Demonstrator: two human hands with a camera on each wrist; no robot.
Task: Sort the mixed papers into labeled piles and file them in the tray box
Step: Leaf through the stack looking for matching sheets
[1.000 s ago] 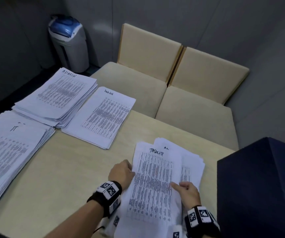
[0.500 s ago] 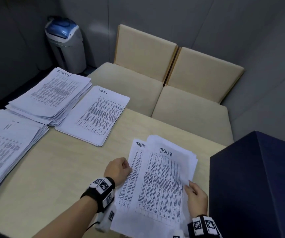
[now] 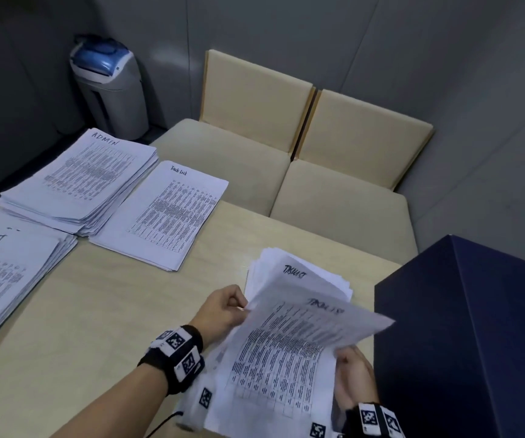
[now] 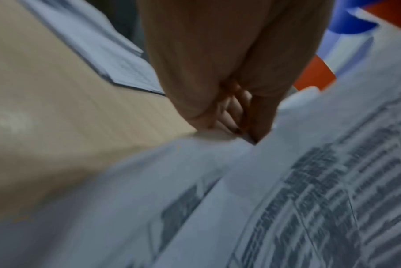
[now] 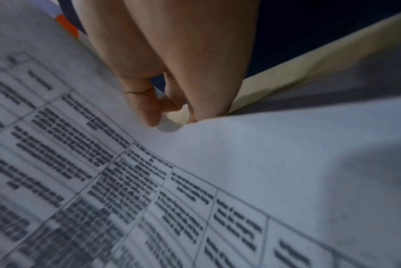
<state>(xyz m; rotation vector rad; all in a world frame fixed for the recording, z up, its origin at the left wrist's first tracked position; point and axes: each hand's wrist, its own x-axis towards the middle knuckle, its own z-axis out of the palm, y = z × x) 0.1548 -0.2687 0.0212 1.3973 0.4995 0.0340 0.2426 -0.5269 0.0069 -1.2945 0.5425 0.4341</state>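
Near the table's front right corner, just beside the tall dark blue box [image 3: 476, 336], you lift a white printed sheet headed "Task List" [image 3: 289, 352] off the loose unsorted stack [image 3: 299, 270]; your left hand [image 3: 223, 311] pinches its left edge and your right hand [image 3: 354, 374] pinches its right edge, probably so it peels away singly. Matching sheets lie in the thin "Task List" pile [image 3: 163, 216] at the table's far edge, beside the thick "ADMIN" pile [image 3: 81, 181], so that is likely its destination.

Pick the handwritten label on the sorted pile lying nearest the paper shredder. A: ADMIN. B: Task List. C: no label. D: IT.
A: in the head view the thick pile closest to the shredder has ADMIN written across its top sheet, while the Task List pile lies to its right.
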